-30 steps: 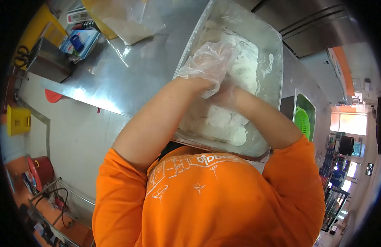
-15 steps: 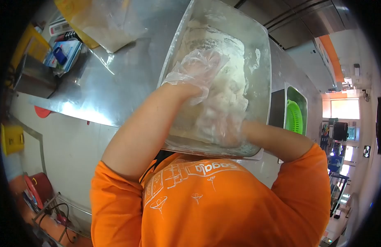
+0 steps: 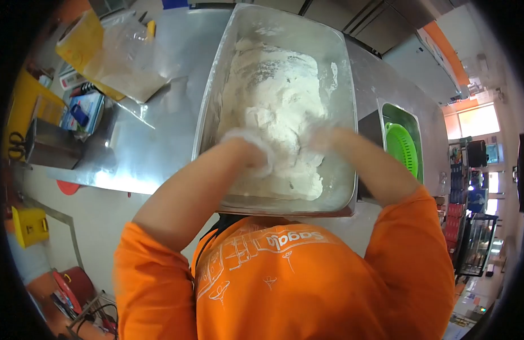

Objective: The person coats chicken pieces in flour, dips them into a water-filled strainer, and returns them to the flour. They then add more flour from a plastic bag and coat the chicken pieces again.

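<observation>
A large metal tub (image 3: 344, 73) holds a bed of white powder (image 3: 290, 96) with an uneven, lumpy surface. Inside the tub, at the left, my left hand (image 3: 256, 148) wears a clear plastic glove and reaches down to the powder; its fingers are blurred. My right hand (image 3: 319, 139), also gloved, is at the right side of the powder, smeared by motion. A short stretch of powder lies between the two hands. What either hand holds, if anything, cannot be made out.
Plastic bags (image 3: 131, 68) lie on the steel table (image 3: 177, 34) at the left, near a metal container (image 3: 55, 144) and a blue-and-white packet (image 3: 86, 110). At the right, a green basket (image 3: 401, 148) sits in a sink (image 3: 417, 122).
The view has shifted, so the tub appears farther left. My right hand has moved away from the near end of the tub, up toward its middle. My left hand has lowered toward the powder.
</observation>
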### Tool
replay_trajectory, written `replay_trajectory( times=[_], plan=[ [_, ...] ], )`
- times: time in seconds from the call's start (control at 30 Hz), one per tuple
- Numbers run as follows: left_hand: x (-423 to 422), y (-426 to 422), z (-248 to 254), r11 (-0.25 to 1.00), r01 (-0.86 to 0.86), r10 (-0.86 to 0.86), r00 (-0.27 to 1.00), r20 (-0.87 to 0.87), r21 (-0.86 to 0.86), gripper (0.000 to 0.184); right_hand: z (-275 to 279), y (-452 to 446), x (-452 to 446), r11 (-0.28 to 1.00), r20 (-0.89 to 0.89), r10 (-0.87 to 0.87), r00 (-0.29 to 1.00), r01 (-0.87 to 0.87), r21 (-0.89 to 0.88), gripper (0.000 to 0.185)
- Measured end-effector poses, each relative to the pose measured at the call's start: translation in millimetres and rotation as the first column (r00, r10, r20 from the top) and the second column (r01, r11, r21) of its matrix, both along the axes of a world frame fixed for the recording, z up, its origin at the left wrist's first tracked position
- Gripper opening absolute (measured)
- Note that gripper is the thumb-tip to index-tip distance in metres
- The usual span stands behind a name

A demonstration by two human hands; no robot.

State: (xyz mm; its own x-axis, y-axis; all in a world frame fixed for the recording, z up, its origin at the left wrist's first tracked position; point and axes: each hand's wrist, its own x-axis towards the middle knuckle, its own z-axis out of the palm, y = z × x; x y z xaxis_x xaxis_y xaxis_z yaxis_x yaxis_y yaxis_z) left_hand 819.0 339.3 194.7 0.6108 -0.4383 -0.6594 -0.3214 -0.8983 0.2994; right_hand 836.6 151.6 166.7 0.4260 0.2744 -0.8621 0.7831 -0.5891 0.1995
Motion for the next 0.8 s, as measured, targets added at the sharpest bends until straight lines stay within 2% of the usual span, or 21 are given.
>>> replay_trajectory(
  times=[0.03, 0.07, 0.1, 0.13, 0.17, 0.2, 0.23, 0.27, 0.3, 0.33, 0.4, 0.47, 0.5, 0.53, 0.57, 0.6, 0.67, 0.73, 0.77, 0.8],
  plan=[
    [1.6, -9.2, -64.6, 1.0, 0.021, -0.02, 0.999, 0.042, -0.02, 0.044, -15.5, 8.5, -0.8, 1.0, -0.021, -0.018, 1.0, 0.018, 0.015, 0.045],
    [4.2, -15.1, -76.9, 0.993, 0.112, -0.113, 0.99, 0.083, 0.025, 0.042, -30.6, 17.1, -1.2, 0.999, -0.042, -0.036, 0.998, 0.037, 0.03, 0.049],
    [6.1, -20.4, -74.7, 0.977, 0.199, -0.206, 0.971, 0.123, 0.073, 0.041, -31.0, 28.2, -2.1, 0.962, -0.076, -0.271, 0.96, 0.272, 0.006, 0.053],
    [6.5, -37.7, -73.3, 0.92, 0.348, -0.374, 0.917, 0.139, 0.181, 0.042, -53.4, 24.5, 4.7, 0.946, 0.002, -0.315, 0.949, 0.314, 0.082, 0.051],
    [4.1, -43.2, -57.3, 0.879, 0.413, -0.453, 0.879, 0.15, 0.237, 0.042, -100.7, 16.0, 16.7, 0.921, 0.07, -0.371, 0.926, 0.357, 0.157, 0.05],
    [1.5, -48.9, -41.5, 0.832, 0.473, -0.529, 0.834, 0.157, 0.291, 0.043, -100.0, 10.8, 12.5, 0.829, 0.065, -0.51, 0.858, 0.471, 0.3, 0.049],
    [3.0, -45.3, -20.5, 0.845, 0.45, -0.51, 0.84, 0.183, 0.289, 0.043, -84.3, 5.2, 4.5, 0.605, -0.025, -0.699, 0.715, 0.611, 0.51, 0.048],
    [6.9, -40.4, -17.0, 0.905, 0.368, -0.413, 0.882, 0.229, 0.214, 0.043, -64.1, 0.5, -4.9, 0.35, -0.154, -0.802, 0.577, 0.663, 0.662, 0.047],
    [10.4, -35.4, -13.5, 0.95, 0.286, -0.311, 0.912, 0.268, 0.128, 0.043, -47.2, -2.3, -6.6, 0.186, -0.239, -0.835, 0.495, 0.664, 0.724, 0.046],
    [17.8, -27.8, -17.8, 0.989, 0.142, -0.127, 0.946, 0.298, -0.031, 0.043, -30.9, -3.0, -7.6, 0.133, -0.266, -0.842, 0.468, 0.66, 0.739, 0.046],
    [20.3, -23.4, -16.7, 0.98, -0.083, 0.137, 0.939, 0.315, -0.179, 0.043, -5.8, 2.8, -10.1, 0.595, -0.015, -0.668, 0.744, 0.546, 0.589, 0.045],
    [16.6, -22.2, -14.7, 0.955, -0.242, 0.287, 0.897, 0.337, -0.17, 0.041, 11.4, 11.0, -6.0, 0.914, 0.146, -0.332, 0.932, 0.28, 0.293, 0.045],
    [19.8, -20.2, -18.9, 0.999, 0.024, -0.012, 0.942, 0.335, -0.033, 0.041, 15.9, 13.2, -2.9, 0.989, 0.171, -0.124, 0.977, 0.107, 0.106, 0.046],
    [24.3, -15.8, -27.1, 0.952, 0.289, -0.305, 0.907, 0.291, 0.096, 0.04, -16.4, 4.1, -6.6, 0.955, 0.18, -0.185, 0.966, 0.133, 0.264, 0.044],
    [26.7, -12.9, -34.7, 0.821, 0.532, -0.568, 0.795, 0.21, 0.206, 0.04, -48.8, -5.1, -10.2, 0.896, 0.171, -0.235, 0.957, 0.145, 0.419, 0.043],
    [19.3, -12.8, -37.8, 0.893, 0.422, -0.446, 0.874, 0.192, 0.153, 0.037, -80.7, -14.2, -13.7, 0.817, 0.151, -0.27, 0.951, 0.143, 0.558, 0.041],
    [0.2, -18.2, -42.6, 0.984, 0.172, -0.178, 0.973, 0.143, 0.057, 0.031, -79.5, 20.0, -47.2, 0.86, 0.062, -0.209, 0.976, 0.154, 0.487, 0.04],
    [8.2, -28.8, -80.7, 0.944, 0.328, -0.329, 0.912, 0.244, 0.044, 0.031, -77.6, 34.0, -47.2, 0.822, -0.029, -0.338, 0.941, 0.31, 0.478, 0.038],
    [10.0, -32.7, -77.6, 0.914, 0.402, -0.398, 0.871, 0.289, 0.046, 0.031, -80.7, 38.2, -43.5, 0.733, -0.083, -0.489, 0.868, 0.461, 0.501, 0.036],
    [13.7, -31.6, -74.0, 0.901, 0.416, -0.432, 0.831, 0.349, 0.124, 0.029, -84.4, 41.0, -40.0, 0.616, -0.142, -0.625, 0.768, 0.597, 0.513, 0.033]
  ],
)
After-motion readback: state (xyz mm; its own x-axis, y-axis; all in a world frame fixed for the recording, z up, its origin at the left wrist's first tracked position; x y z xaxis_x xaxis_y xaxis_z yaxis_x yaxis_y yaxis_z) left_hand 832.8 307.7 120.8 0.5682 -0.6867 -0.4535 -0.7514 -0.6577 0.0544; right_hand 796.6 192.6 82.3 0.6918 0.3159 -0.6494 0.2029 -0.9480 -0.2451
